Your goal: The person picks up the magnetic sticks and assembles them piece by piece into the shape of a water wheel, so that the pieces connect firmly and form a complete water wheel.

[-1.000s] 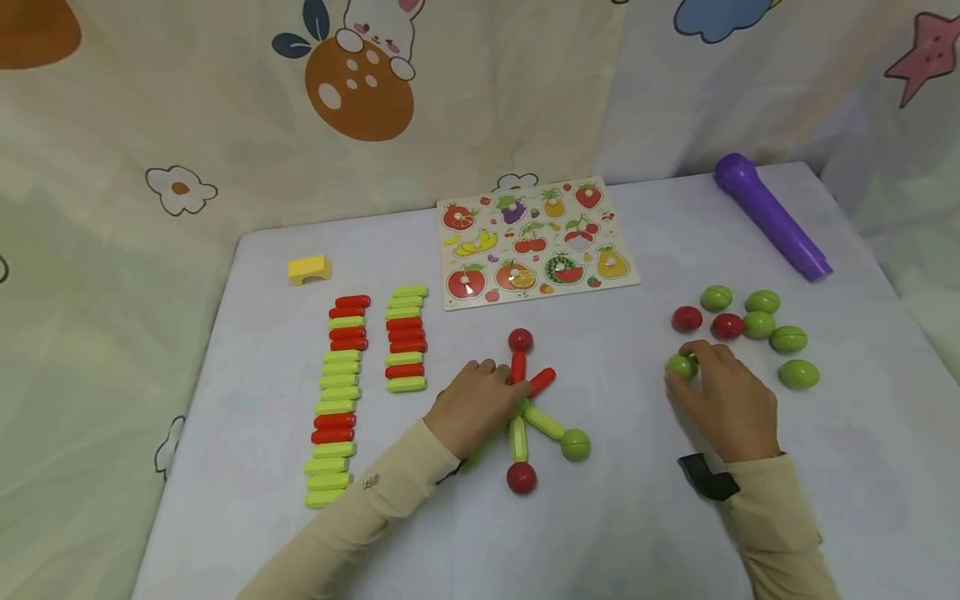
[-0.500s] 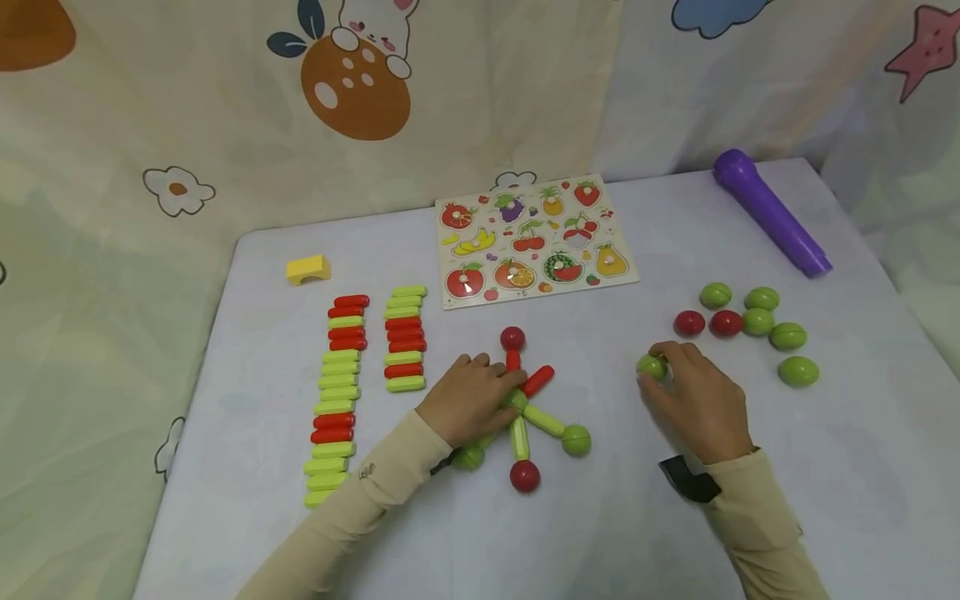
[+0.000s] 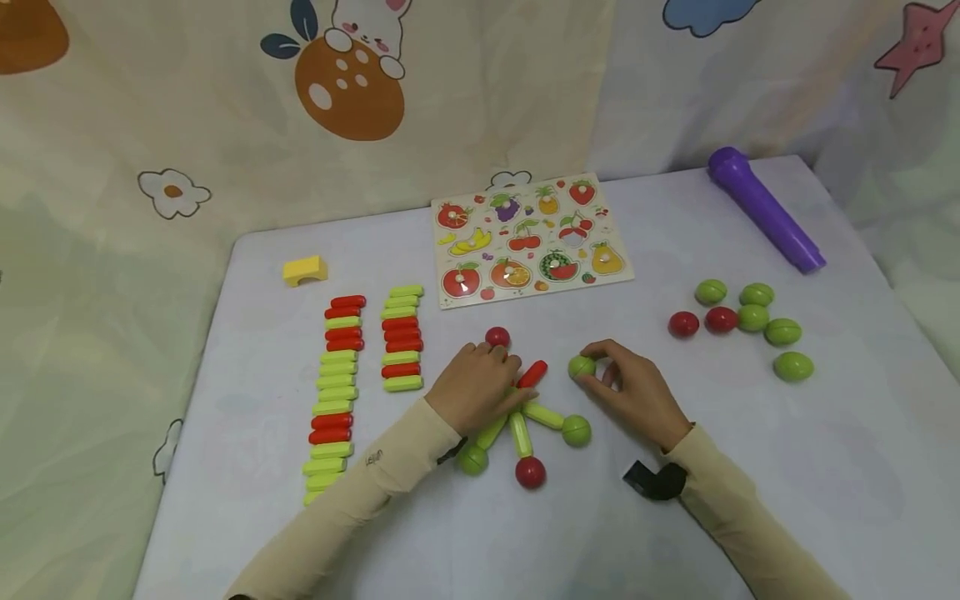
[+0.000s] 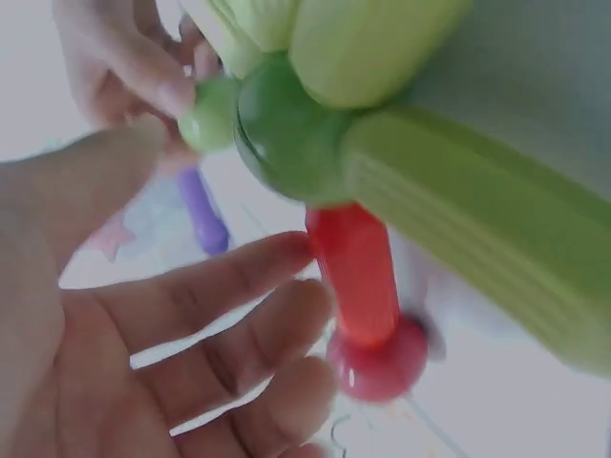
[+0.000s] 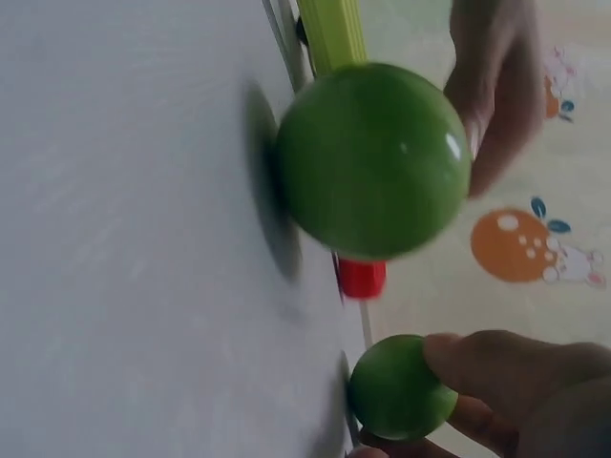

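Observation:
My right hand (image 3: 633, 396) pinches a green ball (image 3: 581, 367) between thumb and fingers, just right of a star-shaped build of rods and balls. My left hand (image 3: 480, 383) reaches over the build's middle from the left, hiding part of it. In the left wrist view its fingers are loosely extended, with a fingertip at a red rod (image 4: 353, 277) that joins a green hub ball (image 4: 286, 134) to a red ball (image 4: 382, 358). Green rods, one of them this green rod (image 3: 520, 435), carry green and red balls at their ends. Another red rod (image 3: 533, 373) has a bare outer end.
Two columns of red and green rods (image 3: 337, 382) lie at the left, near a yellow arch block (image 3: 305, 270). A fruit puzzle board (image 3: 532, 242) sits at the back. Loose balls (image 3: 753, 317) and a purple toy microphone (image 3: 765, 208) are at the right.
My right hand has brought the green ball leftward from beside the loose balls to the build. The build has turned slightly counterclockwise under my left hand, which stays over its middle.

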